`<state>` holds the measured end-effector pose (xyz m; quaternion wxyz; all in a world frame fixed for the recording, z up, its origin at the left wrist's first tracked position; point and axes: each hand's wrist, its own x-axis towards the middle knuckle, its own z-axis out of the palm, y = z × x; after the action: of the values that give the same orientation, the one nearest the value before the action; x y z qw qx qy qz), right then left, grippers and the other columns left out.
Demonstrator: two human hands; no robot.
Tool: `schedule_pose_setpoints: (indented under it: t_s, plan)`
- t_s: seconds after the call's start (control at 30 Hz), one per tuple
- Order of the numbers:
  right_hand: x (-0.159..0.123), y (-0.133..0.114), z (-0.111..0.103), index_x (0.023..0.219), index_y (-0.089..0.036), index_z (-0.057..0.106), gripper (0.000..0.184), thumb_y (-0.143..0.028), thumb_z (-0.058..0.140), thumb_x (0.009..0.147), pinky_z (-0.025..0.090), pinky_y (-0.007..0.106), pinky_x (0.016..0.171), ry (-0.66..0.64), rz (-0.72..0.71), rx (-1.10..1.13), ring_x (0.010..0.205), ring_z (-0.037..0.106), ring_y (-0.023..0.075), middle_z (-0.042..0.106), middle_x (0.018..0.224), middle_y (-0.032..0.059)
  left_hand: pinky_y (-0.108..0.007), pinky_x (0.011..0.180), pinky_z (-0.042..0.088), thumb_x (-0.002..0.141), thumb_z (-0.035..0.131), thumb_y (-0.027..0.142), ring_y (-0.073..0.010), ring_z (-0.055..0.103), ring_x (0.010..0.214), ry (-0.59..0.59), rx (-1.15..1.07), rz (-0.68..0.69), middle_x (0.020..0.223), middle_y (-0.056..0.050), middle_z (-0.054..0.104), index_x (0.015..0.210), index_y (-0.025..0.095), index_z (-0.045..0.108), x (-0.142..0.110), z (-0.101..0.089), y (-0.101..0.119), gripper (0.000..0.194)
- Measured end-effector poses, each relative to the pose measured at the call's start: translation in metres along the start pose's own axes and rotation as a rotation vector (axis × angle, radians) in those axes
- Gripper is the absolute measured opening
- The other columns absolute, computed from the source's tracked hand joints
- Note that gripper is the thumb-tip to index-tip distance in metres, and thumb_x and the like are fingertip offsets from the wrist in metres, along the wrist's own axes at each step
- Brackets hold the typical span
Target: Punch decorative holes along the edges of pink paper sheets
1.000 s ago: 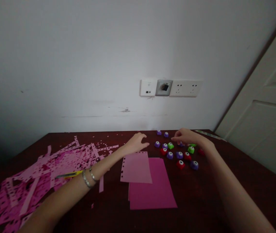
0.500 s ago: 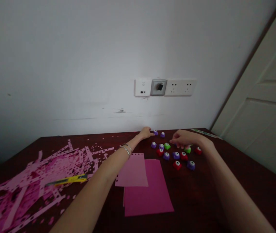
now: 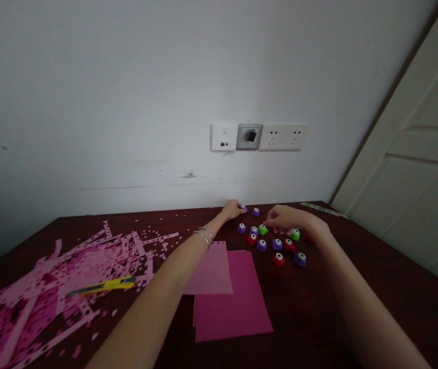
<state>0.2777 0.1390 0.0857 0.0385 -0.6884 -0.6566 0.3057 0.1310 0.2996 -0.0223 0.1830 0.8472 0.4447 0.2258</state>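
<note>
Small craft punches in purple, green and red, each with a white-and-black top, stand grouped at the back of the table. My left hand (image 3: 233,209) reaches to the wall side with its fingers closed around a purple craft punch (image 3: 243,208). Over the right part of the group is my right hand (image 3: 282,219), fingers bent down and drawn together; whatever they hold is hidden. Close to its fingertips sits a green craft punch (image 3: 262,229). Another green craft punch (image 3: 295,234) is partly behind my right wrist. A red craft punch (image 3: 278,260) and a purple craft punch (image 3: 300,259) stand nearest me.
Light pink paper (image 3: 212,271) with punched edges overlaps darker pink sheets (image 3: 234,312) at centre. On the left, a yellow utility knife (image 3: 107,285) lies over heaped pink paper strips (image 3: 30,297). A patterned strip (image 3: 324,210) lies back right. The wall (image 3: 145,102) borders the table.
My left hand has closed around the purple punch by the wall. My right hand has shifted slightly left, uncovering more of a green punch. The whole view has moved a little.
</note>
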Motion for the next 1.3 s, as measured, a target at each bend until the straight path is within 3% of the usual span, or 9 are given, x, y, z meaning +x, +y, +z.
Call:
schedule_pose_setpoints:
  t_s: [0.13,0.23,0.37,0.57,0.9,1.0,1.1,1.2,1.3]
  plan:
    - [-0.002,-0.006,0.003,0.064,-0.015,0.056,0.02,-0.031,0.055,0.076,0.045,0.022,0.046,-0.007,-0.025,-0.014,0.048,0.053,0.0099,0.058,0.061,0.0029,-0.023,0.057,0.036,0.069,0.061,0.044,-0.0132,0.053,0.061,0.052,0.02,-0.054,0.066,-0.003,0.062,0.075,0.012,0.068,-0.022,-0.021,-0.005,0.033]
    - [-0.003,-0.013,0.006,0.064,-0.015,0.054,0.02,-0.031,0.054,0.076,0.045,0.021,0.046,-0.017,-0.034,-0.027,0.047,0.051,0.0088,0.058,0.061,0.0025,-0.026,0.057,0.037,0.07,0.058,0.045,-0.0158,0.055,0.061,0.085,0.078,-0.116,0.065,-0.006,0.062,0.071,0.012,0.067,-0.054,-0.044,-0.011,0.034]
    - [0.0,-0.02,0.013,0.068,-0.015,0.055,0.017,-0.03,0.055,0.075,0.045,0.022,0.046,-0.031,-0.053,-0.044,0.047,0.052,0.0089,0.058,0.063,0.0027,-0.029,0.065,0.039,0.069,0.056,0.047,-0.0212,0.058,0.076,0.131,0.31,-0.205,0.082,-0.009,0.064,0.077,0.015,0.066,-0.101,-0.066,-0.012,0.035]
    - [0.003,-0.03,0.024,0.068,-0.015,0.056,0.016,-0.029,0.056,0.075,0.044,0.022,0.044,-0.036,-0.072,-0.09,0.047,0.052,0.0096,0.059,0.062,0.0028,-0.036,0.078,0.037,0.069,0.052,0.05,-0.0275,0.053,0.092,0.116,0.52,-0.225,0.099,-0.013,0.059,0.09,0.014,0.063,-0.148,-0.065,0.002,0.043]
    - [-0.007,-0.049,0.036,0.065,-0.015,0.057,0.012,-0.023,0.053,0.073,0.04,0.021,0.04,-0.052,-0.141,-0.147,0.044,0.051,0.0101,0.057,0.056,0.0027,-0.041,0.082,0.033,0.07,0.053,0.056,-0.0323,0.049,0.096,0.114,0.53,-0.191,0.1,-0.019,0.057,0.094,0.009,0.059,-0.162,-0.053,0.009,0.053]
    - [-0.005,-0.05,0.039,0.063,-0.015,0.056,0.014,-0.025,0.054,0.073,0.04,0.021,0.039,-0.06,-0.168,-0.163,0.044,0.052,0.011,0.057,0.054,0.0037,-0.043,0.081,0.034,0.064,0.052,0.067,-0.035,0.049,0.097,0.064,0.452,-0.201,0.1,-0.02,0.057,0.095,0.009,0.059,-0.16,-0.063,0.005,0.066]
    - [-0.01,-0.055,0.038,0.063,-0.015,0.056,0.017,-0.027,0.053,0.075,0.04,0.021,0.039,-0.065,-0.216,-0.138,0.044,0.052,0.011,0.058,0.057,0.0047,-0.04,0.076,0.037,0.059,0.055,0.07,-0.0322,0.053,0.089,-0.098,0.32,-0.216,0.089,-0.015,0.061,0.084,0.015,0.062,-0.158,-0.082,-0.003,0.061]
    - [-0.02,-0.063,0.039,0.066,-0.015,0.057,0.02,-0.03,0.052,0.077,0.04,0.02,0.04,-0.069,-0.285,-0.09,0.043,0.052,0.0094,0.06,0.06,0.0042,-0.036,0.074,0.037,0.057,0.065,0.058,-0.0241,0.056,0.076,-0.26,0.203,-0.166,0.076,-0.007,0.062,0.073,0.019,0.064,-0.161,-0.101,-0.015,0.042]
    - [-0.03,-0.064,0.046,0.072,-0.015,0.058,0.02,-0.031,0.05,0.078,0.04,0.02,0.04,-0.096,-0.34,-0.045,0.043,0.052,0.0085,0.059,0.061,0.0029,-0.035,0.075,0.037,0.052,0.072,0.046,-0.0213,0.054,0.074,-0.292,0.186,-0.13,0.076,-0.005,0.063,0.072,0.02,0.064,-0.168,-0.111,-0.022,0.033]
